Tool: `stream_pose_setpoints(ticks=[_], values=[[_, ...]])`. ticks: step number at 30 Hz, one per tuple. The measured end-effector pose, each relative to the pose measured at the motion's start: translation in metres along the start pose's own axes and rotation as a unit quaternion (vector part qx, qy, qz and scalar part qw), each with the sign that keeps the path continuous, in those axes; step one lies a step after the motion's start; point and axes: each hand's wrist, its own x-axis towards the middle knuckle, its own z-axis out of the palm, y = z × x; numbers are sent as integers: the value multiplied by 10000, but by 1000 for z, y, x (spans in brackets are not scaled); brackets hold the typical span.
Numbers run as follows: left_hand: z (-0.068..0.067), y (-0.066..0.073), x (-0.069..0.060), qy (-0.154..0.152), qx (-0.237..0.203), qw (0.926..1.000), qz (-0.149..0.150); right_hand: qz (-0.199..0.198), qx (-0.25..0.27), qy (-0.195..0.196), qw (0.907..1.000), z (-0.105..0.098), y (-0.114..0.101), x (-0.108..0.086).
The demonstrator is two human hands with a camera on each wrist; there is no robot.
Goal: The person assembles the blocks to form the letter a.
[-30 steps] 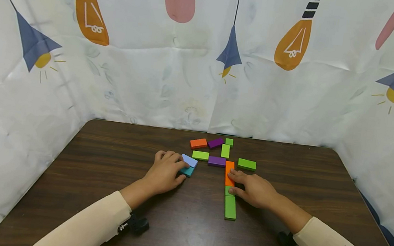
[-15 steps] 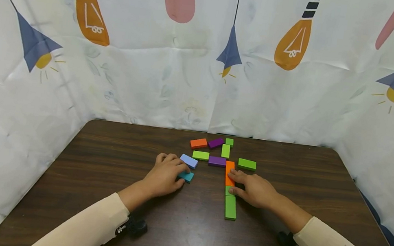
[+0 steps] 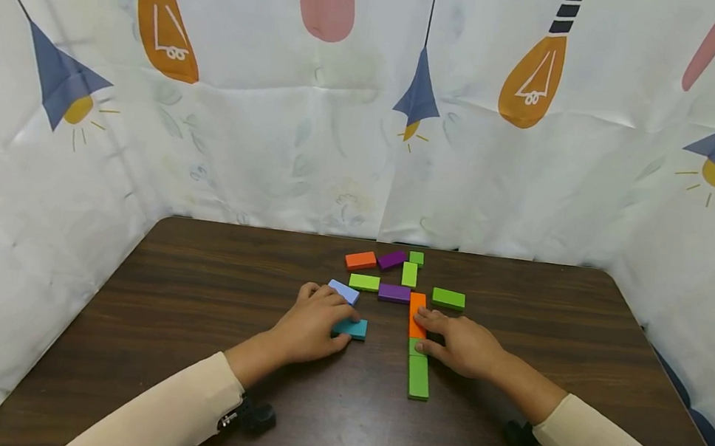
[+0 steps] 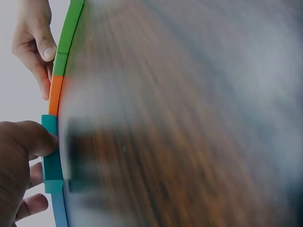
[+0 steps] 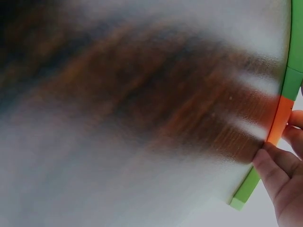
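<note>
My left hand [image 3: 313,328] pinches a teal block [image 3: 355,329] between thumb and index finger, left of the row and apart from it in the head view. A light blue block [image 3: 345,291] lies just beyond those fingers. My right hand [image 3: 464,345] rests with extended fingertips on an orange block [image 3: 416,318], its thumb at a small green block [image 3: 412,347]. These two and a longer green block [image 3: 418,379] stand end to end in a line toward me. The left wrist view shows the thumb against the teal block [image 4: 52,165]; part of the fingers is hidden behind it.
A purple block [image 3: 394,293] touches near the top of the line, with a lime block [image 3: 364,282] on its left. Several more blocks lie behind, including an orange-red one [image 3: 360,260]. A green block [image 3: 449,298] lies to the right. Patterned cloth [image 3: 365,164] surrounds the brown table [image 3: 188,291].
My left hand has drawn the teal block away from the light blue one, toward me and to the right, turning it nearly level. The right hand has stayed in place.
</note>
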Motion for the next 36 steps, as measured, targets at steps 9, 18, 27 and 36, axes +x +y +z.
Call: stream_pose_setpoints(ticks=[9, 18, 27, 36], values=[[4, 14, 9, -111, 39, 9996, 258, 63, 9, -7, 10000, 1, 0, 1], [8, 29, 16, -323, 147, 9985, 428, 9, -13, 23, 10000, 1, 0, 1], [12, 37, 24, -360, 151, 9981, 486, -46, 41, 54, 10000, 0, 0, 0], [13, 44, 29, -475, 102, 9972, 562, -106, 51, 63, 9999, 0, 0, 0]])
